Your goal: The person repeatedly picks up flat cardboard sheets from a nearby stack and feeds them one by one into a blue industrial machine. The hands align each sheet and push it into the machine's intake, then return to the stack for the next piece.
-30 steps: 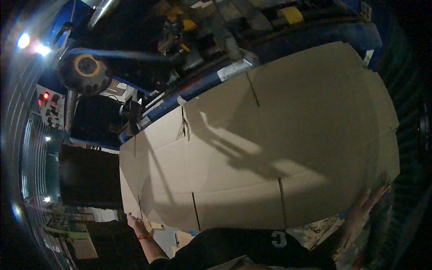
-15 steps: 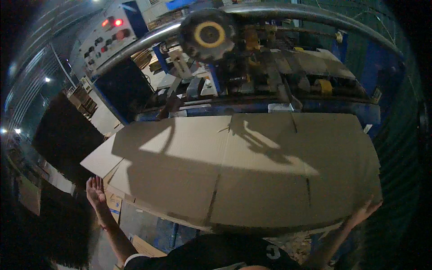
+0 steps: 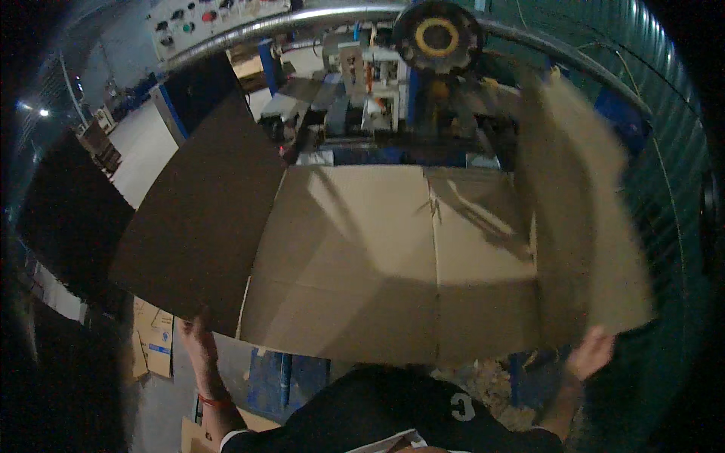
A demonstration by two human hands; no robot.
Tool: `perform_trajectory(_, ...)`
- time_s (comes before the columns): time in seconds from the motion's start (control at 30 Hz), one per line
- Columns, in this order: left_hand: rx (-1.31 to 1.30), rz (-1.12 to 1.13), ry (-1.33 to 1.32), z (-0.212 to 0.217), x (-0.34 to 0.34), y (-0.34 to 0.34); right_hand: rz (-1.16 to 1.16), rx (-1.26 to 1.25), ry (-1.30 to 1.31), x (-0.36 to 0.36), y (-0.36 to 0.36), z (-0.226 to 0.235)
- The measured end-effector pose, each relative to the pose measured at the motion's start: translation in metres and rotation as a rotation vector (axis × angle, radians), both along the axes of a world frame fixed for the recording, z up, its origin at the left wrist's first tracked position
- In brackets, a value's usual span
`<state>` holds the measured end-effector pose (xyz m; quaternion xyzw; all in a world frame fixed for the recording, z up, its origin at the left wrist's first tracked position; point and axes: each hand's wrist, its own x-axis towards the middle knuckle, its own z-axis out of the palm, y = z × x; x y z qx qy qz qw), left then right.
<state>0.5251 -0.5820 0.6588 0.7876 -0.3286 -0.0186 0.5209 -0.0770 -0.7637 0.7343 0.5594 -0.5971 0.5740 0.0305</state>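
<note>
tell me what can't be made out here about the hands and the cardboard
- Head view: left hand fingertips, hidden behind the folded-up left panel of the cardboard sheet, so its grip cannot be judged.
- Right hand: blurred and partly behind the raised right panel; contact unclear.
- Right panel: motion-blurred, edges smeared.
- Machine bed under the sheet: covered.
- Control panel: cut by the top edge, buttons too small.

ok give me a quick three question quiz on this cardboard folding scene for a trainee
1. True or false: the large flat brown corrugated cardboard sheet has both side panels folding up.
2. Which hand is at the dark left panel's lower edge: A) left hand B) right hand?
3. What round yellow-centred part sits at the top of the blue machine?

Key: 1 true. 2 A. 3 the black wheel.
</note>
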Motion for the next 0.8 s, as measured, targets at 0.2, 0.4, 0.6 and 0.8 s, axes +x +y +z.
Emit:
perform_trajectory(0.2, -0.038, -0.663, -0.249, 0.017, -0.075, -0.033, 0.811, 0.056, 1.03, 0.117, 0.025, -0.059)
perform_trajectory(0.4, 0.404, -0.995, -0.807, 0.005, -0.098, -0.076, 0.885, 0.146, 1.075, 0.141, 0.021, -0.095)
perform_trajectory(0.6, 0.481, -0.993, -0.839, -0.002, -0.085, -0.079, 0.809, 0.387, 1.038, 0.096, -0.018, -0.096)
perform_trajectory(0.8, 0.321, -0.85, -0.882, -0.002, -0.074, -0.124, 0.727, 0.344, 1.114, 0.053, -0.105, -0.082)
